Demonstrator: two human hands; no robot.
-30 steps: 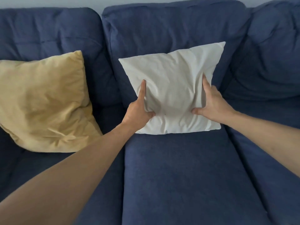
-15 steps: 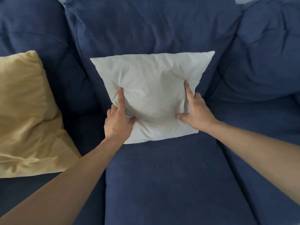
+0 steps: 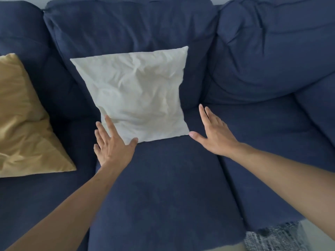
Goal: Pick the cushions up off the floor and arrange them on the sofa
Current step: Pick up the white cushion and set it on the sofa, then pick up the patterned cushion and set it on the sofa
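Note:
A white cushion (image 3: 137,95) leans upright against the middle backrest of the dark blue sofa (image 3: 163,178). My left hand (image 3: 112,144) is open with spread fingers; its index finger and thumb overlap the cushion's lower left corner. At the cushion's lower right corner, my right hand (image 3: 212,133) is open too, its thumb tip just beside the corner, holding nothing. A mustard yellow cushion (image 3: 23,124) leans on the left seat against the backrest.
The sofa's right seat and backrest (image 3: 272,60) bear no cushion. A patterned black-and-white fabric (image 3: 275,238) shows at the bottom right below the sofa's front edge, next to a strip of pale floor.
Both hands have let go of the white cushion and drawn back toward its lower corners, fingers spread. The cushion stays leaning on the backrest. The view has shifted slightly.

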